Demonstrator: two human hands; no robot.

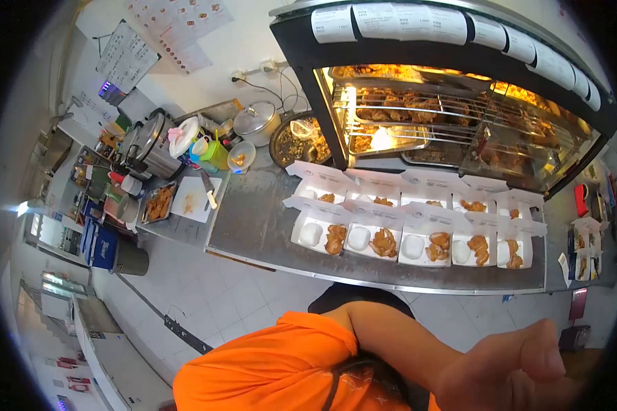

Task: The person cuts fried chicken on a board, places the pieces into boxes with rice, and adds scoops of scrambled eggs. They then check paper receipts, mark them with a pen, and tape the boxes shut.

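Note:
My left hand (514,370) is raised close to the camera at the lower right, past the end of my bare forearm and orange sleeve. Its thumb is bent; the other fingers are blurred and cut off by the frame's dark edge, so whether they hold anything is hidden. My right hand is out of view. Beyond the arm, two rows of open white boxes stand on the metal counter (253,226). Front-row boxes each hold a white rice mound (311,234) beside browned meat pieces (384,242). Raised lids partly hide the back row, where meat pieces (473,205) show.
A lit glass warming cabinet (418,109) with food trays stands behind the boxes. Left of it are a pan (281,147), a lidded pot (256,123), a knife (210,192) on a white board (190,200) and a meat tray (159,203). A blue cooler (103,245) sits lower left.

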